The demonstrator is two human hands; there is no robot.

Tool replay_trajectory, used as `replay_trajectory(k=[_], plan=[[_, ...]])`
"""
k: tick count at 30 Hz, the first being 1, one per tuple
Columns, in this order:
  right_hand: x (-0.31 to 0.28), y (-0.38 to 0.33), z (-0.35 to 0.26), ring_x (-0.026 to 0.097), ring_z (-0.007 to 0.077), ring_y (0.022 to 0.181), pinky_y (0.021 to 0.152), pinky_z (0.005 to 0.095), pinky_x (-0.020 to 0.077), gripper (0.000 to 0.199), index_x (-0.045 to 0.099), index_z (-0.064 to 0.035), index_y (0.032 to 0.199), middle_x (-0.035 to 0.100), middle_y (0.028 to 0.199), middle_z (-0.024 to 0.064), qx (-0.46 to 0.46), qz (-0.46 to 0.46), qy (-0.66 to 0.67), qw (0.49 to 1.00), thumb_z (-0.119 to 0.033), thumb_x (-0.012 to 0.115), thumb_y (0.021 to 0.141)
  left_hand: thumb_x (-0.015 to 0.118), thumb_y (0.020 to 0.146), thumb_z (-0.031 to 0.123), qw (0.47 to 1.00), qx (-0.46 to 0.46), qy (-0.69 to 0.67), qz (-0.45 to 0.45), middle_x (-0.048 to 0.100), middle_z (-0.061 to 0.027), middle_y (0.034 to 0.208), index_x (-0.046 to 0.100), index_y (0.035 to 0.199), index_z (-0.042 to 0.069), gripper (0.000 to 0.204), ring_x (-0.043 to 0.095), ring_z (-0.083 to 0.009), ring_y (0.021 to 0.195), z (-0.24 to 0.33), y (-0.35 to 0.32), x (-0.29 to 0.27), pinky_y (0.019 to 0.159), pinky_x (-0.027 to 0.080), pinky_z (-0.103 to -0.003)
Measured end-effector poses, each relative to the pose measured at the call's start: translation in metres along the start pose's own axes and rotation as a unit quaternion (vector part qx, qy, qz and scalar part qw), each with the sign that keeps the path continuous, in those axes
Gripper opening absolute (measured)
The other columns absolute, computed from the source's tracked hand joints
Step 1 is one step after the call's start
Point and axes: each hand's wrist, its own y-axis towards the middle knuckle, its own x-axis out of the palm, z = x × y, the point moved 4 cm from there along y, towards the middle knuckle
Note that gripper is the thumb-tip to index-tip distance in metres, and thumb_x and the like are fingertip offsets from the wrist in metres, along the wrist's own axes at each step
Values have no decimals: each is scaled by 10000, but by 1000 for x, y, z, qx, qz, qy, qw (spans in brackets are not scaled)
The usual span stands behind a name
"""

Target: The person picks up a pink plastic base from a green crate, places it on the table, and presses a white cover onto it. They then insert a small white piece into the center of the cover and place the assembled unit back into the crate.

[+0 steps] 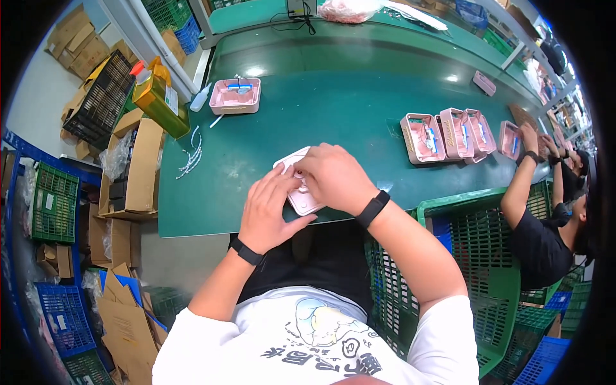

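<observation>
A pale pink plastic cover (307,201) lies at the near edge of the green table, partly hidden under both hands. My left hand (268,206) is on its left side, the bent fingers closed on its middle and the thumb stretched along the near end. From the right, my right hand (339,178) reaches over its far half with curled fingers. Thumb and index finger pinch near the cover's middle; what is between them, if anything, is too small to make out. The fingertips of both hands nearly meet there.
A pink housing with blue part and wires (235,102) stands far left, beside a small bottle (201,98), white cords (191,156) and a yellow-green can (160,106). Several pink housings (423,142) stand right. Green crates (478,256) adjoin my right side. A co-worker (542,237) works far right.
</observation>
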Motion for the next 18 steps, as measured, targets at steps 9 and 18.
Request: replay_trajectory(k=[9, 18], plan=[[-10, -2, 3, 685, 317, 934, 837, 440, 558, 297, 733, -65, 880, 695, 941, 117, 104, -52, 103, 988, -298, 901, 804, 946, 813, 268, 989, 2, -120, -88, 666, -146, 1547, 412, 1638, 58, 1006, 573, -376, 1487, -12, 2, -19, 1224, 413, -517], [-11, -14, 10, 692, 313, 824, 752, 414, 563, 279, 729, -31, 874, 672, 872, 135, 153, -89, 145, 974, -244, 868, 758, 949, 800, 253, 991, 42, -88, -88, 634, -151, 1600, 352, 1695, 57, 1094, 522, -384, 1543, -15, -4, -11, 1253, 395, -494]])
